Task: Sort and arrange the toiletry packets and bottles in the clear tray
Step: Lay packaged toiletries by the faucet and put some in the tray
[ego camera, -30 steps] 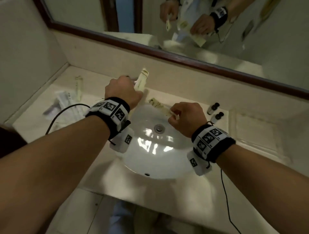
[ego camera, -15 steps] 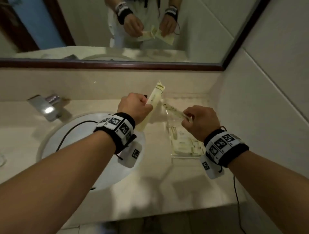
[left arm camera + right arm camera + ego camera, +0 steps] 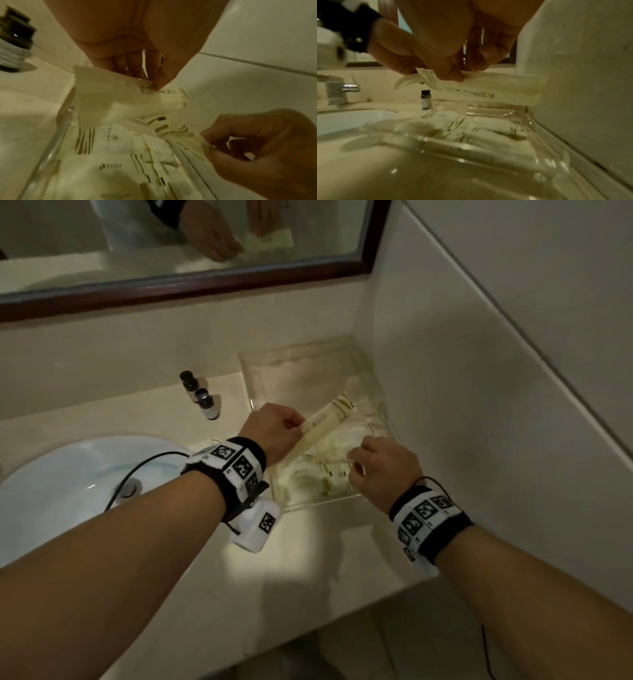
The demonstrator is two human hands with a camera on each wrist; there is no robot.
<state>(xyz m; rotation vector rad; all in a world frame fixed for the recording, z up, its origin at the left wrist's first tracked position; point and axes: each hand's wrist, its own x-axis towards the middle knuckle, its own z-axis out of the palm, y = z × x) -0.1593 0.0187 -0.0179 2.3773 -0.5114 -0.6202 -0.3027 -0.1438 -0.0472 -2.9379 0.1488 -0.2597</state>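
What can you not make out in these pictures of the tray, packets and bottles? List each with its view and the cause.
- Print on the left hand's long packet: left wrist view, blurred.
- Packet count in the tray: every view, overlapping and partly behind hands.
- Bottles' labels: head view, too small; left wrist view, cut by the edge.
- Right hand's thin packet: mostly hidden by its fingers.

Packets [image 3: 308,477] in tray [image 3: 301,354]; 2 bottles [image 3: 200,395] left; sink [image 3: 68,474] further left.

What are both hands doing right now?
Left hand: pinching a long packet above the clear tray.
Right hand: pinching a thin packet over it.
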